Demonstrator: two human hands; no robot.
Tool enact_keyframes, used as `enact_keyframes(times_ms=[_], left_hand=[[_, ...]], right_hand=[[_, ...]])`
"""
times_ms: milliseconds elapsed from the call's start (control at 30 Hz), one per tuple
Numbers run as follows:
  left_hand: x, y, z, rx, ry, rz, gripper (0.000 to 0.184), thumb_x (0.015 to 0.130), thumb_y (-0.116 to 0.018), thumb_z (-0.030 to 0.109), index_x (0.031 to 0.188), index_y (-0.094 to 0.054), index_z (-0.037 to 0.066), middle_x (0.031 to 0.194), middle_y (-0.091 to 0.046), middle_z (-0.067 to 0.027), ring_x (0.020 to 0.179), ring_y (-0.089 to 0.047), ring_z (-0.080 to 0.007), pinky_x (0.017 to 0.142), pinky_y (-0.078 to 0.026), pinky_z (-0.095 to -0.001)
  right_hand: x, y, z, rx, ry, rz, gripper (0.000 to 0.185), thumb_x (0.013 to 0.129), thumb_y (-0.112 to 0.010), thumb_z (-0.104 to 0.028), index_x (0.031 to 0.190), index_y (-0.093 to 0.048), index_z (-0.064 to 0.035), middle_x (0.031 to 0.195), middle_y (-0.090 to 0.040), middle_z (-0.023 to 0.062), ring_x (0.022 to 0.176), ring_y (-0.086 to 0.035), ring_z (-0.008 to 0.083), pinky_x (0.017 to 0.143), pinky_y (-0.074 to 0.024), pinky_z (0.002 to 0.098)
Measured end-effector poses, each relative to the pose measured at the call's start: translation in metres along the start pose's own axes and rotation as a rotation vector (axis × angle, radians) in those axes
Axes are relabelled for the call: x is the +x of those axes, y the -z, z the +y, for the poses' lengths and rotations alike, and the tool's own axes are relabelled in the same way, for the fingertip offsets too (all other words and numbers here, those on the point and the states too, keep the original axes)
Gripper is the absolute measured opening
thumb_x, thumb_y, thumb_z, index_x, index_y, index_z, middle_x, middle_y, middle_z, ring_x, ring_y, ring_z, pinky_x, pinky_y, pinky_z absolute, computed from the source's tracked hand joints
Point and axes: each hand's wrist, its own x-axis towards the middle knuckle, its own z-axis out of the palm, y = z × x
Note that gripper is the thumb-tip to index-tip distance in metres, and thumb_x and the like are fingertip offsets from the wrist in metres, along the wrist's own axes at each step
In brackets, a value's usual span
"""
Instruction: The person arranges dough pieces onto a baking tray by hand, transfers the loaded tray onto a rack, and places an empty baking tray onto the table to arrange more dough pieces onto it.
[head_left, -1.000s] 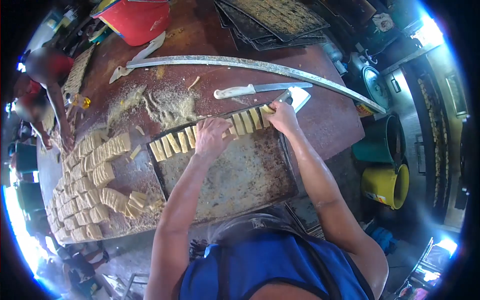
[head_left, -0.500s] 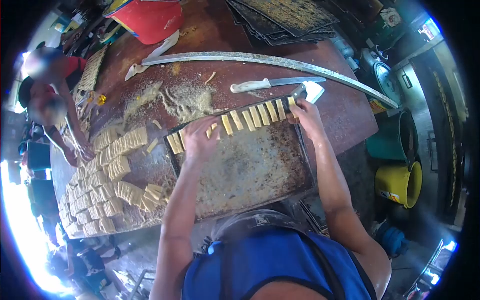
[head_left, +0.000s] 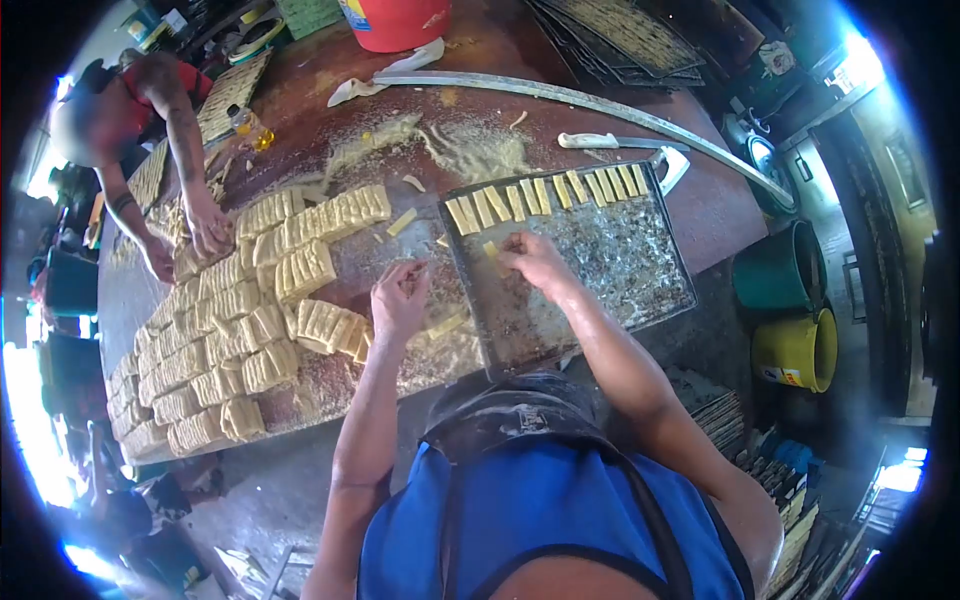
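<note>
A row of pale dough strips (head_left: 545,193) lies along the far edge of a dark, worn baking tray (head_left: 600,270). My right hand (head_left: 535,262) is over the tray's left part, below that row, with a dough strip (head_left: 492,254) pinched between its fingers. To the left of the tray, my left hand (head_left: 400,298) is above the floury table, its fingers curled in; whether they hold anything is hidden. Beside it stand bunched dough strips (head_left: 328,328), and a loose strip (head_left: 447,326) lies between the hand and the tray.
Many stacked bundles of dough strips (head_left: 215,345) cover the table's left side, where another person's hands (head_left: 205,228) are at work. Beyond the tray lie a white-handled knife (head_left: 590,141), a scraper (head_left: 674,170) and a long metal bar (head_left: 560,94). A red bucket (head_left: 400,22) stands farther back.
My right hand has gone from the tray's far right corner to its left part, now with a strip. My left hand has left the row for the table. The view has shifted left.
</note>
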Motion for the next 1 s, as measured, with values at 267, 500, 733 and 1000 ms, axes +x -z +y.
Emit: enact_keyframes(times_ms=[267, 500, 733, 1000], left_hand=[[0.003, -0.037, -0.005, -0.062, -0.197, -0.018, 0.03, 0.079, -0.076, 0.014, 0.107, -0.073, 0.007, 0.102, -0.07, -0.0132, 0.095, -0.068, -0.0314, 0.085, -0.054, -0.0401], [0.004, -0.073, 0.007, 0.137, -0.258, -0.115, 0.045, 0.071, -0.084, 0.016, 0.113, -0.071, 0.007, 0.116, -0.063, -0.0119, 0.105, -0.063, -0.0325, 0.09, -0.053, -0.0417], [0.012, -0.074, 0.028, 0.158, -0.033, -0.158, 0.048, 0.071, -0.082, 0.008, 0.118, -0.07, 0.007, 0.12, -0.061, -0.0105, 0.107, -0.062, -0.0265, 0.086, -0.054, -0.0358], [0.008, -0.078, 0.032, 0.196, 0.022, -0.117, 0.049, 0.07, -0.082, 0.007, 0.118, -0.07, 0.007, 0.119, -0.063, -0.0115, 0.112, -0.061, -0.0289, 0.091, -0.053, -0.0375]], right_hand=[[0.015, -0.044, 0.003, -0.461, 0.168, 0.181, 0.018, 0.08, -0.079, -0.019, 0.086, -0.072, -0.0033, 0.084, -0.073, 0.0158, 0.078, -0.071, 0.0272, 0.074, -0.0543, 0.036], [0.05, 0.152, -0.012, -0.722, 0.35, 0.69, 0.014, 0.084, -0.069, -0.02, 0.091, -0.074, -0.0096, 0.084, -0.073, 0.0144, 0.08, -0.072, 0.0326, 0.074, -0.0564, 0.0407], [0.088, 0.274, -0.016, -0.98, -0.04, 0.65, 0.025, 0.08, -0.072, -0.033, 0.091, -0.073, -0.0104, 0.091, -0.073, 0.014, 0.089, -0.07, 0.0343, 0.08, -0.0549, 0.0449], [0.087, 0.283, -0.001, -0.876, 0.204, 0.645, 0.022, 0.081, -0.075, -0.026, 0.094, -0.069, -0.0082, 0.092, -0.071, 0.0139, 0.088, -0.07, 0.0336, 0.078, -0.0543, 0.0435]])
